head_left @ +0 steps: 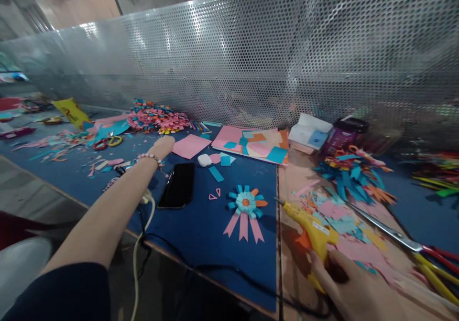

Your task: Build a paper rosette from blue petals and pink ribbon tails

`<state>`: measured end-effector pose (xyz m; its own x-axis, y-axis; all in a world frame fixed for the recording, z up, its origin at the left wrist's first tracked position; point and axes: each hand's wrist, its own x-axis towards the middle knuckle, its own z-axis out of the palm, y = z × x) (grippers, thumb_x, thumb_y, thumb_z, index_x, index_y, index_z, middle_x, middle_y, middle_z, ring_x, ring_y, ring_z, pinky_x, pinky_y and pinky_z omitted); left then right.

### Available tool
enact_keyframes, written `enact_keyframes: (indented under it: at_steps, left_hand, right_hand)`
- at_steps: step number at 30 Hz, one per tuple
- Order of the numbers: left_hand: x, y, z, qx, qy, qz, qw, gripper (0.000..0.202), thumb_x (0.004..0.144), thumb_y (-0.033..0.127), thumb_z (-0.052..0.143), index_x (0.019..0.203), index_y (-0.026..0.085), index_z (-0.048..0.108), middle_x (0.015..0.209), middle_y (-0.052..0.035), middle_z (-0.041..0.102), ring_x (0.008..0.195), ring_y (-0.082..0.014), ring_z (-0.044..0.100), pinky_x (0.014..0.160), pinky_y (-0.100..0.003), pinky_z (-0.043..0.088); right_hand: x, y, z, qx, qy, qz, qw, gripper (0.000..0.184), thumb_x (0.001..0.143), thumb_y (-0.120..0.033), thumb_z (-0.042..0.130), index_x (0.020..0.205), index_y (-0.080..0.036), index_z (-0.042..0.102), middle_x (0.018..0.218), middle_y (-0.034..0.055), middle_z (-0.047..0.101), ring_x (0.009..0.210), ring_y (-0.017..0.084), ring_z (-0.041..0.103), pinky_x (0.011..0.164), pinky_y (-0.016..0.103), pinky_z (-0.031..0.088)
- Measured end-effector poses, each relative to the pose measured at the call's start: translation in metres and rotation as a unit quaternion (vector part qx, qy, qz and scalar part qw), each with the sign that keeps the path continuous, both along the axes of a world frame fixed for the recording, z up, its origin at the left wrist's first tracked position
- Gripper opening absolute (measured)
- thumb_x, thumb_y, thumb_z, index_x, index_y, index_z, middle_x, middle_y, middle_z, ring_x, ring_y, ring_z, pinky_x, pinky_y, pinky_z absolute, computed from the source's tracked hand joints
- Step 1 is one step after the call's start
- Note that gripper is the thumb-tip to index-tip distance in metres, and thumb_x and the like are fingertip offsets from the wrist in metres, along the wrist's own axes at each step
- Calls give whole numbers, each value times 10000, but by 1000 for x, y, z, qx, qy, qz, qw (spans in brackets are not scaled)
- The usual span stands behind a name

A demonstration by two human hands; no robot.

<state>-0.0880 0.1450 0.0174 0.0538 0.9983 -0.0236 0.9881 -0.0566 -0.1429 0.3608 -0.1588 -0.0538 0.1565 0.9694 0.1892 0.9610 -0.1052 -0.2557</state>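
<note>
My right hand [353, 280] is wrapped round the handle of a yellow hot glue gun [315, 230], its nozzle pointing left. Just left of the nozzle lies a paper rosette [245, 202], light blue and orange with pink ribbon tails. My left hand [163, 145] reaches forward at the left edge of a pink paper sheet [191, 146]; its fingers are hidden, so what it may hold does not show. Two small pink folded paper loops [213, 197] lie left of the rosette, near a black phone [178, 185].
Scissors [398, 237] lie right of the glue gun among paper scraps. A pile of paper rosettes [154, 118] stands against the perforated metal panel [222, 63]. A black cable [229, 268] crosses the front edge. A dark jar [346, 134] stands back right.
</note>
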Motion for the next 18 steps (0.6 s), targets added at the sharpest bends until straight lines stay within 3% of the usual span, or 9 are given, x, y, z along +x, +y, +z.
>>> enact_keyframes:
  at_steps: [7, 14, 18]
  left_hand:
    - [-4, 0, 0, -50, 32, 38, 998, 334, 901, 310, 571, 1186, 138, 542, 1174, -106, 572, 1014, -225, 595, 840, -411, 520]
    - [1, 5, 2, -82, 42, 33, 995, 328, 904, 309, 565, 1183, 138, 545, 1176, -99, 573, 1011, -224, 595, 845, -411, 519]
    - [2, 6, 1, -74, 46, 25, 996, 335, 903, 310, 567, 1187, 134, 541, 1177, -107, 571, 1010, -223, 596, 842, -414, 521]
  right_hand:
    - [6, 0, -4, 54, -44, 57, 996, 413, 831, -542, 418, 613, -246, 605, 533, 31, 635, 431, 188, 560, 443, 285, 349]
    - [-5, -1, 15, 41, -55, 37, 997, 364, 815, -503, 456, 587, -268, 615, 570, 39, 663, 495, 223, 605, 499, 319, 401]
    - [-8, 0, 13, 13, -65, 3, 998, 386, 822, -500, 419, 537, -287, 569, 538, 54, 643, 491, 248, 600, 497, 348, 394]
